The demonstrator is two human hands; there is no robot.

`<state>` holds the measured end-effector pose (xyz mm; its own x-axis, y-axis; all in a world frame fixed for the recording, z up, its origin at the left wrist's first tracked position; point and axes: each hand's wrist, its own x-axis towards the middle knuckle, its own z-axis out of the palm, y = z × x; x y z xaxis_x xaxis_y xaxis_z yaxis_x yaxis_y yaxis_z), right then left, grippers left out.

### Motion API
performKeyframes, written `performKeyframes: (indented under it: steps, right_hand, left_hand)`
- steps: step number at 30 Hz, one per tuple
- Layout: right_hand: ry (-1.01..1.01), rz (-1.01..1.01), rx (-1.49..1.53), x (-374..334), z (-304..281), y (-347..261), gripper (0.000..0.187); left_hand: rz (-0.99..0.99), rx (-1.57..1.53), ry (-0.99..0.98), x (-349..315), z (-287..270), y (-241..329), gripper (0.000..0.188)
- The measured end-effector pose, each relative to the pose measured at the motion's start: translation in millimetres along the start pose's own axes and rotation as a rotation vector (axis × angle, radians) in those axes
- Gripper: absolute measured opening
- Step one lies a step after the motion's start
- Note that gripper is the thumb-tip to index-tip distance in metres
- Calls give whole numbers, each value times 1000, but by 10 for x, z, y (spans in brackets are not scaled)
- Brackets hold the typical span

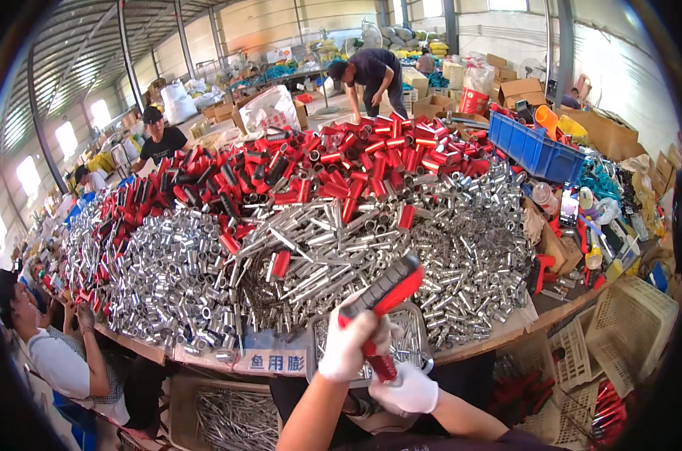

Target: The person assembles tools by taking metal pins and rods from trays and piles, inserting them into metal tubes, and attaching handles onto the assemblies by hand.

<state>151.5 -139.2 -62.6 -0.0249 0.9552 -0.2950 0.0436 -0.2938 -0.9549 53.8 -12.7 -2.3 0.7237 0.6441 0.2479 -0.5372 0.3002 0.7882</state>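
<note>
Both my hands wear white gloves and hold one red tool housing (399, 292) with a black grip panel. It slants up to the right in front of my body. My left hand (352, 342) is wrapped around its middle, where a red part angles downward. Lower down, my right hand (406, 389) is closed around the bottom end of that red part. What the right fingers cover there is hidden. Behind the hands, at the table's front edge, a metal tray (312, 350) holds thin metal pins; the hands and housing cover part of it.
Heaped on the table are silver sleeves (164, 255), metal rods (311, 248), springs (476, 233) and red housings (371, 150). A blue crate (533, 146) sits at the back right. Plastic baskets (630, 331) stand low right. Co-workers are at left (63, 361) and across the table (375, 75).
</note>
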Motion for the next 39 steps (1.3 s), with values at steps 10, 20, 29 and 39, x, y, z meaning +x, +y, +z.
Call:
performKeyframes:
  steps: [10, 20, 29, 39]
  right_hand:
    - [-993, 202, 1148, 41, 97, 251, 23]
    - [-967, 68, 1288, -83, 291, 228, 33]
    - [-451, 75, 913, 71, 184, -52, 35]
    - [-251, 230, 852, 62, 78, 37, 33]
  left_hand:
    - [-59, -406, -392, 96, -223, -211, 67]
    - [-165, -691, -399, 41, -70, -167, 50]
    - [-246, -178, 198, 242, -188, -162, 51]
    - [-302, 93, 172, 250, -220, -247, 41]
